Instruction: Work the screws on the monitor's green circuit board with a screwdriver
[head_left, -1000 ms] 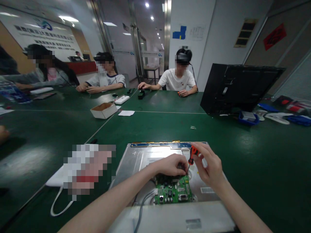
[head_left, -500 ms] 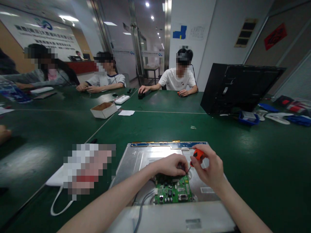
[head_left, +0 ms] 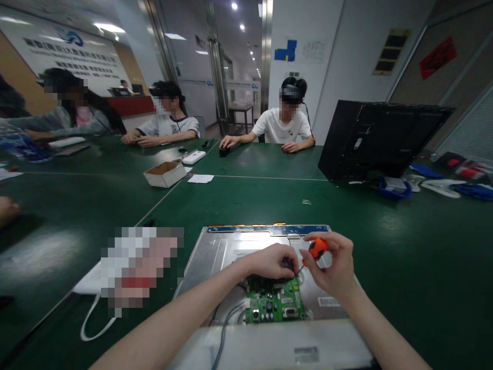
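In my right hand (head_left: 334, 264) is a short screwdriver (head_left: 318, 248) with an orange and black handle, pinched between thumb and fingers. Its thin shaft slants down to the left, the tip at the upper right corner of a green circuit board (head_left: 275, 303). My left hand (head_left: 275, 261) has its fingers curled at that same corner, close to the tip; whatever they pinch is hidden. The board lies on the back of a silver metal display panel (head_left: 215, 252), which has a blue strip along its far edge. Grey cables (head_left: 227, 326) run from the board's left side.
A white bag (head_left: 88, 280) lies left of the panel. Farther off are an open cardboard box (head_left: 165, 176), a paper slip (head_left: 201, 179) and a white case (head_left: 193, 157). A black monitor casing (head_left: 379, 141) stands at the right by a blue tray (head_left: 395, 189). Several people sit across the table.
The screwdriver handle has turned a little and shifted slightly right in my right hand's fingers. My left hand stays in place at the board's corner.
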`<action>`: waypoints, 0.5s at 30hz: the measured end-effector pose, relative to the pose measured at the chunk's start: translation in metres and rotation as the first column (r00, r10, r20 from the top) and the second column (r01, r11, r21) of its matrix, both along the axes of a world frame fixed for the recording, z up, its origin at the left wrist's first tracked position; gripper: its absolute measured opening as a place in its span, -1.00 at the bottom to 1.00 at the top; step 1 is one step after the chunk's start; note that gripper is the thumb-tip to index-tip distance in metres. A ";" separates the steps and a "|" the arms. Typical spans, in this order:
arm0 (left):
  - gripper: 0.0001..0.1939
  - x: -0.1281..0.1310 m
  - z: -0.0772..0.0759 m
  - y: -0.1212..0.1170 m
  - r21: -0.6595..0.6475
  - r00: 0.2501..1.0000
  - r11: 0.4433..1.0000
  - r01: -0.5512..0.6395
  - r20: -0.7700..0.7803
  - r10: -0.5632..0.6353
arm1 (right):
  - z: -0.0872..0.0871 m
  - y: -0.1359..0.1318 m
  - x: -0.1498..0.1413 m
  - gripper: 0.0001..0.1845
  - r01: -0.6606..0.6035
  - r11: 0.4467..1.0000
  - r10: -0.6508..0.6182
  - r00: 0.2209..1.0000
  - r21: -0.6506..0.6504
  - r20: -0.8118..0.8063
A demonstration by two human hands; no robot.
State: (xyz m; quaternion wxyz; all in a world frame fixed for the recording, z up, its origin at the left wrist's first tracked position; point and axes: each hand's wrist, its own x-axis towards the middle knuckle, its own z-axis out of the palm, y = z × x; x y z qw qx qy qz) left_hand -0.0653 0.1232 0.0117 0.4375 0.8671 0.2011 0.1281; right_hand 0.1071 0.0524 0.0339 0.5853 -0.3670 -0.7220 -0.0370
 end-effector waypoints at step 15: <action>-0.84 0.000 0.000 0.000 0.024 1.000 1.000 0.018 -0.015 -0.018 | 0.011 -0.003 0.002 -0.53 -0.043 0.997 0.051 0.990 -0.061 0.131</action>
